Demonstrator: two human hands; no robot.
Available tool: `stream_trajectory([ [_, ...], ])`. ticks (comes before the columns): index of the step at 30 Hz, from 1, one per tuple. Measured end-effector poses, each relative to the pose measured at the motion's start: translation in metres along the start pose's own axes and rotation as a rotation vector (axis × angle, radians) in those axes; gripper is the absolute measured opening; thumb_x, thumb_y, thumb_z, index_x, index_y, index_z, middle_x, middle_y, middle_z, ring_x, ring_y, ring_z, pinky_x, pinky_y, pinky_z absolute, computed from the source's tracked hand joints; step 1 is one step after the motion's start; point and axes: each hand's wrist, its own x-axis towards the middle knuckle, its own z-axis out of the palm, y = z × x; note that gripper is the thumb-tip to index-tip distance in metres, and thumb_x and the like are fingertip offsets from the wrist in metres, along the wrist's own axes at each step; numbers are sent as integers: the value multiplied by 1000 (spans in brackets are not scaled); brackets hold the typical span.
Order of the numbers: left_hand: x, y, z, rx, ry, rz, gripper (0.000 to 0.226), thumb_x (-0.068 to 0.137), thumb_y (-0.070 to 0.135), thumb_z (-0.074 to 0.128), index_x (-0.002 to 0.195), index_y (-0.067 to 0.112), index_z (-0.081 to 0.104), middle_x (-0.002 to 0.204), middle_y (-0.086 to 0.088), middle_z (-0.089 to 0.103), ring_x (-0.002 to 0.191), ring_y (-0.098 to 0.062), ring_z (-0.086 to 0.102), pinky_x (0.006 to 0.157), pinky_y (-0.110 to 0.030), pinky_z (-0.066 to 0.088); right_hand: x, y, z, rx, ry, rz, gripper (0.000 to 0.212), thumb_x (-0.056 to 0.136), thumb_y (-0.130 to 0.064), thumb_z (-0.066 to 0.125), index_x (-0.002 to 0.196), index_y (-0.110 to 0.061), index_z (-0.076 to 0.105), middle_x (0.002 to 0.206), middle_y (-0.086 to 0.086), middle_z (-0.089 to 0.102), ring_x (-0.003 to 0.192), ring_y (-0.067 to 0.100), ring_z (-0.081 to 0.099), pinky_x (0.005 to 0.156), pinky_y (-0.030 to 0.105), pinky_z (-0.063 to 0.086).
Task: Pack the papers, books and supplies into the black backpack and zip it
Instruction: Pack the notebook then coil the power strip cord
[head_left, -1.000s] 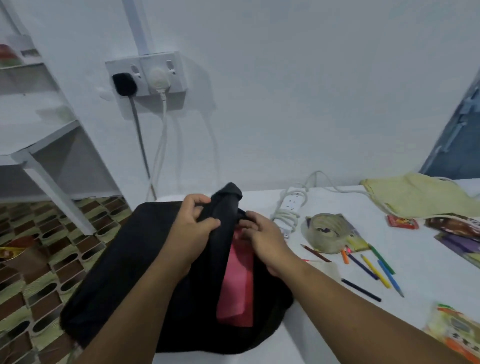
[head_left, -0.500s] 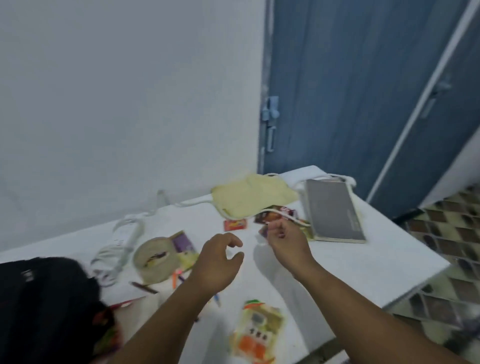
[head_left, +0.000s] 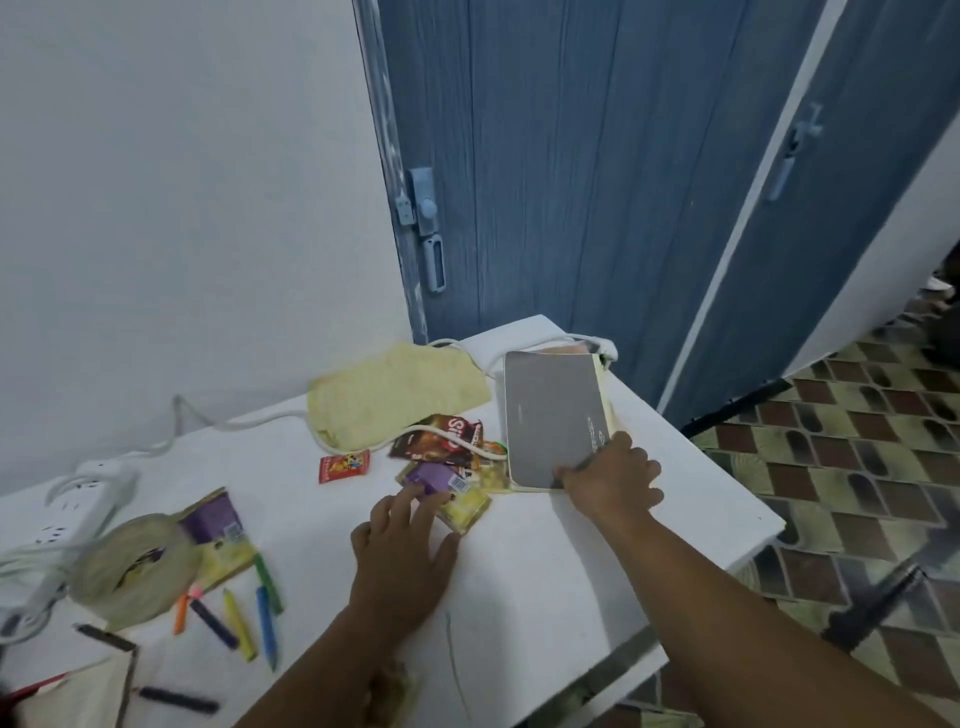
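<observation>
Grey hardcover book (head_left: 553, 415) at centre right is gripped at its near corner by the right hand (head_left: 610, 480); the left hand (head_left: 402, 551), fingers spread flat, touches a purple-and-yellow packet (head_left: 447, 488) on the white table (head_left: 545, 571).

On the worktop (head_left: 545, 597), the book (head_left: 553, 415) lies at the far right corner, with the snack packets (head_left: 447, 457) just left of it and the cloth (head_left: 395, 400) behind them. The tape roll (head_left: 132, 566) sits far left, beside the power strip (head_left: 78, 504), with the crayons (head_left: 244, 618) before it.
</observation>
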Motion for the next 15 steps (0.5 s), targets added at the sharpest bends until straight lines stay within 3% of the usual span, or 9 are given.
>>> stream_trajectory([
  [3,2,-1,1,-14,13,-17,63,85,65,23,139,42,46,153,6,40,140,-23,33,108,-47,31,6,-3,-8,280,-23,34,84,53,-30,93,121,-13,47,117,6,56,108,31,57,90,42,49],
  [5,2,-3,-1,-62,6,-20,57,85,64,36,137,45,48,152,9,41,141,-21,34,108,-47,32,1,-8,-17,521,-61,-39,67,59,-11,83,119,-13,53,109,4,63,93,27,64,81,45,59],
  [7,3,-8,-3,-187,-16,-22,57,79,64,50,134,47,52,149,12,45,139,-18,37,110,-46,33,-12,-20,-29,665,-81,-115,57,68,-3,64,121,-22,58,99,-5,64,92,24,65,76,47,61],
  [9,6,-14,-16,-562,-26,-76,51,77,59,62,127,48,58,140,15,55,133,-14,47,111,-44,38,-35,-40,-41,712,-54,-288,57,77,5,52,122,-29,57,100,-17,60,94,11,62,78,43,59],
  [12,7,-22,-51,-1133,-3,-256,30,93,28,66,122,37,64,129,9,64,124,-18,57,101,-38,46,-79,-68,-49,636,17,-607,53,86,9,49,117,-33,54,104,-26,53,94,0,57,81,39,56],
  [15,-2,-43,-91,-1492,123,-394,29,93,30,68,121,27,61,120,-2,70,114,-27,64,99,-44,50,-120,-89,-43,736,-121,-725,48,91,-1,56,119,-37,43,95,-23,59,86,-3,60,68,24,56],
])
